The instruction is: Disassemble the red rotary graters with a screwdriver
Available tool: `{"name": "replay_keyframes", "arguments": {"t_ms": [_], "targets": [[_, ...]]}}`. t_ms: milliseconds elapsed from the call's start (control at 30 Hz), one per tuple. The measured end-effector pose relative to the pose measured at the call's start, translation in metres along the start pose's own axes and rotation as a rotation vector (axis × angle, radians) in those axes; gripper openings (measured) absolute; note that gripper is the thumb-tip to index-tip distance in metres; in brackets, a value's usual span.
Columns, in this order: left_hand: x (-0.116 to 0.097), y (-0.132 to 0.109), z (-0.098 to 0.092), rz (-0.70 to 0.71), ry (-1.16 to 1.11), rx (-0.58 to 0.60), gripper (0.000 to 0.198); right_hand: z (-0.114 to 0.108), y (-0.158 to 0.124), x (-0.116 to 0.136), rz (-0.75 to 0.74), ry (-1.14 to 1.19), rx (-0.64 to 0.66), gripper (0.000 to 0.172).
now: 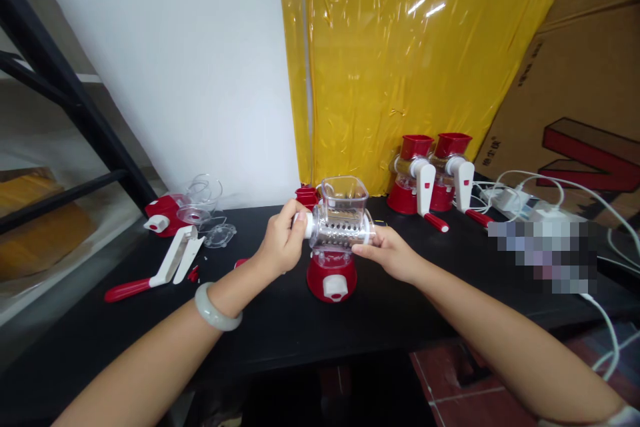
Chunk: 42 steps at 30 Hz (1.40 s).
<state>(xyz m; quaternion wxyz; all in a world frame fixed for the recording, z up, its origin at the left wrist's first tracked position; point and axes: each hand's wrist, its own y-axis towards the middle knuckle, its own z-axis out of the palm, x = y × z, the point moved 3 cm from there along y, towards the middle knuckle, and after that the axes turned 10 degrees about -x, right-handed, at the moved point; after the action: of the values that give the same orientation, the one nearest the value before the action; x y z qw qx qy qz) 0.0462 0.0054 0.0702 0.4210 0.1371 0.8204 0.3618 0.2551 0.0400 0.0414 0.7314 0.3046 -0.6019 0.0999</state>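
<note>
I have the left hand (283, 240) curled tight, pinching the white hub (309, 226) — the rotary grater (338, 240) stands at its three o'clock — and the right hand (393, 253), loosely curved, clasping the right end of the clear housing (345, 217), grater at nine o'clock.

Left hand (281, 241) grips | right hand (393, 253) curls, thumb pointing inward | left forearm (160, 347), right forearm (495, 333) slant forward, converging

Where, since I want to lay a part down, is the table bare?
Bare table: in front of the middle grater, between the forearms; also right of the right hand, in front of the rear-right graters. Crowded: rear left, with a red base and crank; rear right, with those graters and plugs.
</note>
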Motion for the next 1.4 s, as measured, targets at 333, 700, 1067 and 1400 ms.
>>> {"name": "replay_keyframes", "arguments": {"t_ms": [333,700,1067,1400], "targets": [[0.001,-0.005,0.000,-0.049,-0.008,-0.067,0.024,-0.003,0.000,-0.007,0.008,-0.042,-0.043,0.038],[0.029,0.012,-0.044,-0.127,0.067,-0.176,0.023,-0.021,-0.002,-0.011,-0.034,-0.075,-0.141,0.041],[0.043,-0.004,-0.036,-0.775,-0.591,0.281,0.046,-0.023,-0.001,-0.017,0.010,-0.137,-0.162,0.037],[0.092,0.001,-0.030,-0.998,-0.580,0.138,0.054,-0.094,-0.016,0.006,0.041,0.020,-0.432,0.026]]}}
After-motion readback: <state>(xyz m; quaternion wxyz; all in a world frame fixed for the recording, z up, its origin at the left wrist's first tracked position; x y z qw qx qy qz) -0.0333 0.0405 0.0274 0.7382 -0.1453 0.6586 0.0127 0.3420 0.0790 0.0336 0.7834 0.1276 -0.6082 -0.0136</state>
